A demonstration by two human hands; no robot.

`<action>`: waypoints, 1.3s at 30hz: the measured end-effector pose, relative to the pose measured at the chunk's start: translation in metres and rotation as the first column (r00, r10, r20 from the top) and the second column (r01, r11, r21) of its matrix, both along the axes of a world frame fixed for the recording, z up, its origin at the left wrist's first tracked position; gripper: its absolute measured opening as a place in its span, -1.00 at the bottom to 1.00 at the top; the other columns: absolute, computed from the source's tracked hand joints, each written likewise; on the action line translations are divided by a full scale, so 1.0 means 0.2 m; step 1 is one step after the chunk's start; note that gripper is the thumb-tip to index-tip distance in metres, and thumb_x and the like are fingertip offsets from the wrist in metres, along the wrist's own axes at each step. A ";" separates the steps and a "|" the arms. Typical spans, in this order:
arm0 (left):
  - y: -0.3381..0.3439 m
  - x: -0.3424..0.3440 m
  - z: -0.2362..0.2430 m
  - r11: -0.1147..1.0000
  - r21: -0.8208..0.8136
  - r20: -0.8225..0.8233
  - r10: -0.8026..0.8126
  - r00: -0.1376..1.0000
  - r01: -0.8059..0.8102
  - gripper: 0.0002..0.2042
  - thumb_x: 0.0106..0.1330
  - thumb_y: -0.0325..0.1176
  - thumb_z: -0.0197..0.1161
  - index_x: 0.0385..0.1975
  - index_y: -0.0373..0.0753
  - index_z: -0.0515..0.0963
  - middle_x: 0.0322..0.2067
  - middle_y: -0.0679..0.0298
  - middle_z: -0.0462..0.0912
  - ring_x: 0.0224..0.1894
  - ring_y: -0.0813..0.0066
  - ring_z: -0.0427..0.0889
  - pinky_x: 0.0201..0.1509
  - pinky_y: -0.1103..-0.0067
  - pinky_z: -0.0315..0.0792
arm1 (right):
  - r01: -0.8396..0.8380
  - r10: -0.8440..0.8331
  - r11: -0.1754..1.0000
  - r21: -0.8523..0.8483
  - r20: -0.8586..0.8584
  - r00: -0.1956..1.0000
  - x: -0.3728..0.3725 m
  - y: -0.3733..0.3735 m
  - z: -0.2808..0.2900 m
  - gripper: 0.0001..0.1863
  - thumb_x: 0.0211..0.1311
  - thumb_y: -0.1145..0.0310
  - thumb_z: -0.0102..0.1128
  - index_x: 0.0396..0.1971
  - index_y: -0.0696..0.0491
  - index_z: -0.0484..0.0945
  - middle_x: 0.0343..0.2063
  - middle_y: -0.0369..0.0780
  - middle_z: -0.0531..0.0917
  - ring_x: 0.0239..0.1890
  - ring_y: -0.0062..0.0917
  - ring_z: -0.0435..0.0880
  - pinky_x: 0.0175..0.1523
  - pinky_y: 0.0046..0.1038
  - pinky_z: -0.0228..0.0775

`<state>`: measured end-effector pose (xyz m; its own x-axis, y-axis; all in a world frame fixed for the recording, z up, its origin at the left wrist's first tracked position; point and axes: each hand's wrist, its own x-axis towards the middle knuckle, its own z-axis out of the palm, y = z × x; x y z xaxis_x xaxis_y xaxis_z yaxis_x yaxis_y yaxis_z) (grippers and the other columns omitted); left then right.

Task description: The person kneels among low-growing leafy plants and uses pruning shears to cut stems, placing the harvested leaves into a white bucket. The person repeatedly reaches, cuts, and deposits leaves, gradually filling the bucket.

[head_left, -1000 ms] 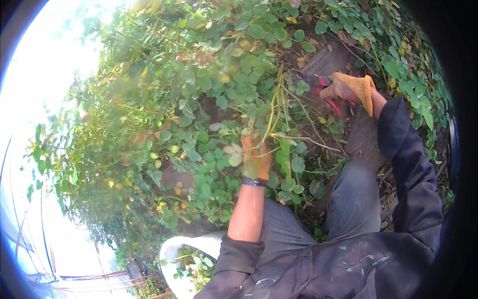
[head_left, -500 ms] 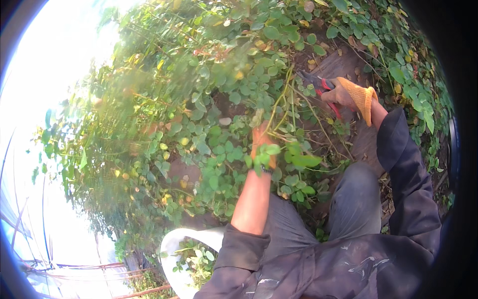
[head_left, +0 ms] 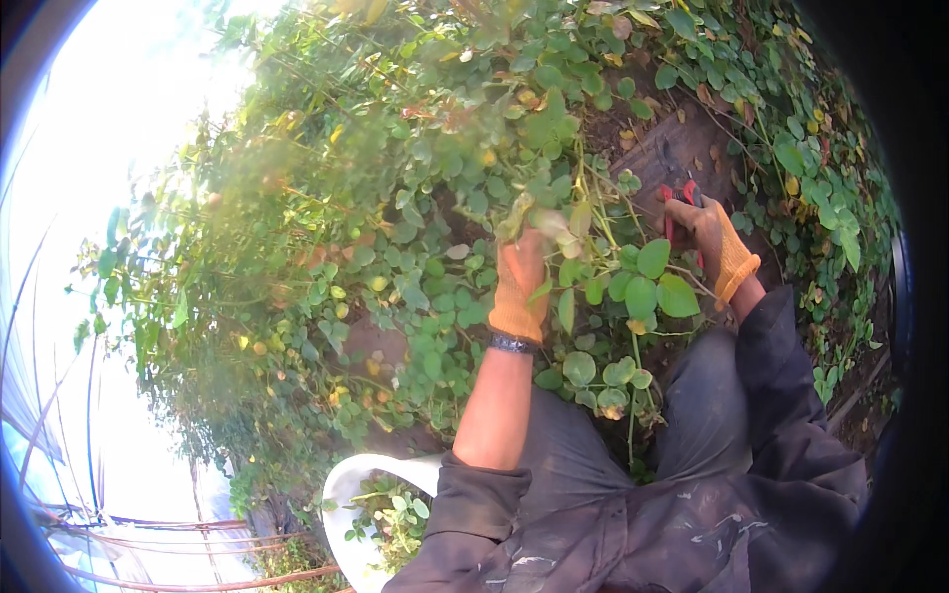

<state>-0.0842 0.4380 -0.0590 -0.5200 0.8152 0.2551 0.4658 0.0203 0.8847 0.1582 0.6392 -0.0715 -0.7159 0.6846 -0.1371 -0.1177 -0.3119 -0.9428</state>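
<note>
My left hand [head_left: 522,282], in an orange knitted glove with a dark band at the wrist, is closed among the foliage on a leafy stem [head_left: 605,227]. Leaves partly hide its fingers. To the right, my gloved right hand [head_left: 710,237] grips red-handled pruning shears [head_left: 682,194], whose dark blades point up and away over the soil. The shears are apart from the stem. A spray of large green leaves [head_left: 647,287] hangs between my two hands, above my knees.
Dense leafy bushes [head_left: 415,148] fill the left and far side, with more foliage [head_left: 830,188] along the right. Bare soil with fallen leaves [head_left: 682,138] runs between them. A white container [head_left: 346,484] holding cut greenery stands by my left side.
My right hand has drawn the shears back toward me and slightly right, away from the stems. My left hand stays nearly in place, while the leafy spray has shifted to the right.
</note>
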 end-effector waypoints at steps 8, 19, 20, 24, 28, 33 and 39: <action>0.22 0.03 0.32 0.933 -0.322 0.083 -0.143 0.986 0.162 -0.38 0.79 -0.14 -0.07 0.74 -0.20 0.10 0.53 0.03 0.52 0.44 0.18 0.61 0.47 0.35 0.49 | -0.165 0.017 0.744 0.647 0.228 0.973 -0.05 -0.25 0.10 -0.67 0.49 0.17 0.24 0.03 0.11 0.65 -0.31 0.13 0.75 -0.20 0.16 0.74 -0.12 0.02 0.50; 0.33 -0.03 0.38 0.748 -0.603 -0.653 -0.663 0.367 0.279 -0.50 0.28 -0.45 0.49 0.24 -0.35 0.63 0.06 -0.04 0.83 0.13 -0.05 0.80 0.20 0.25 0.69 | -0.329 -0.043 0.537 0.777 0.415 0.909 0.09 -0.39 0.05 -0.70 0.48 0.31 0.26 0.10 0.06 0.74 -0.30 0.11 0.78 -0.20 0.10 0.78 -0.08 0.00 0.60; 0.33 -0.01 0.34 0.832 -0.457 -0.457 -0.523 0.720 0.314 -0.54 0.30 -0.44 0.49 0.21 -0.33 0.65 0.00 -0.04 0.82 0.09 -0.06 0.80 0.18 0.25 0.68 | -0.300 -0.025 0.532 0.792 0.369 0.929 0.11 -0.39 0.04 -0.72 0.49 0.31 0.21 0.06 0.03 0.77 -0.32 0.11 0.78 -0.22 0.13 0.77 -0.09 0.04 0.60; 0.19 0.04 0.22 0.927 -0.374 -0.307 -0.148 0.940 0.024 -0.57 0.45 -0.36 0.43 0.27 -0.35 0.63 0.01 -0.04 0.79 0.10 0.06 0.78 0.23 0.28 0.60 | -0.072 -0.113 0.638 0.766 0.186 0.976 0.16 -0.38 0.01 -0.63 0.37 0.40 0.33 0.14 0.09 0.74 -0.32 0.05 0.81 -0.24 0.01 0.83 -0.09 -0.10 0.64; -0.06 0.09 0.22 0.940 -0.179 -0.429 -0.341 0.837 0.291 -0.40 0.52 -0.27 0.41 0.50 -0.34 0.47 0.21 0.07 0.77 0.24 0.28 0.73 0.36 0.32 0.58 | 0.129 -0.202 0.789 0.601 0.055 0.978 0.20 -0.32 0.00 -0.62 0.40 0.44 0.32 0.18 0.20 0.67 -0.27 -0.16 0.73 -0.24 -0.43 0.70 -0.02 -0.36 0.58; -0.39 0.22 0.31 0.987 -0.002 0.222 -0.154 0.963 0.158 -0.40 0.45 -0.41 0.45 0.49 -0.31 0.50 0.13 0.22 0.79 0.16 0.46 0.74 0.33 0.44 0.59 | 0.294 -0.325 0.850 0.437 -0.003 0.946 0.20 -0.31 -0.01 -0.61 0.52 0.46 0.24 0.27 0.17 0.62 -0.20 -0.29 0.70 -0.22 -0.61 0.65 -0.10 -0.49 0.55; -0.72 0.26 0.48 0.973 0.162 0.400 -0.219 0.890 0.167 -0.38 0.41 -0.43 0.49 0.48 -0.30 0.50 0.14 0.15 0.78 0.18 0.36 0.74 0.33 0.40 0.63 | 0.260 -0.268 0.871 0.416 -0.042 0.963 0.19 -0.31 -0.03 -0.62 0.53 0.45 0.23 0.25 0.25 0.61 -0.06 -0.24 0.73 -0.18 -0.61 0.62 0.01 -0.48 0.53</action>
